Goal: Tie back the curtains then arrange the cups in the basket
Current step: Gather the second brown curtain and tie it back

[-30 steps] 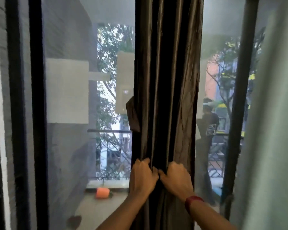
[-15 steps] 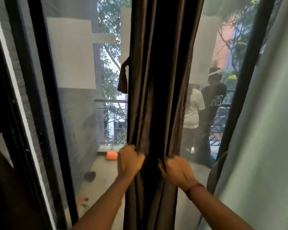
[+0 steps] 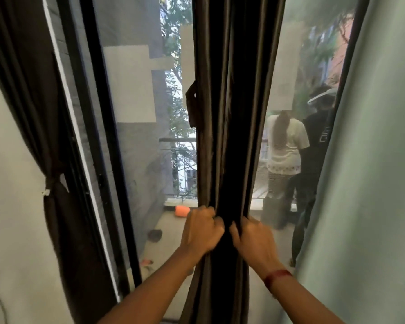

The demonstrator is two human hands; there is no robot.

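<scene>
A dark brown curtain (image 3: 232, 113) hangs bunched in folds down the middle of the window. My left hand (image 3: 200, 228) grips its left edge and my right hand (image 3: 253, 239) grips its right edge, side by side at the same height. A dark strap (image 3: 192, 104) sticks out from the curtain's left side higher up. A second brown curtain (image 3: 54, 206) at the left hangs gathered by a tie (image 3: 52, 181). No cups or basket are in view.
A black window frame (image 3: 108, 160) stands left of the glass. A pale green curtain (image 3: 372, 183) fills the right side. Through the glass, two people (image 3: 290, 148) stand on a balcony, with an orange object (image 3: 182, 211) on its floor.
The view has tilted down and left, bringing the tied left curtain into sight. My hands have closed back together on the middle curtain, gathering it tighter.
</scene>
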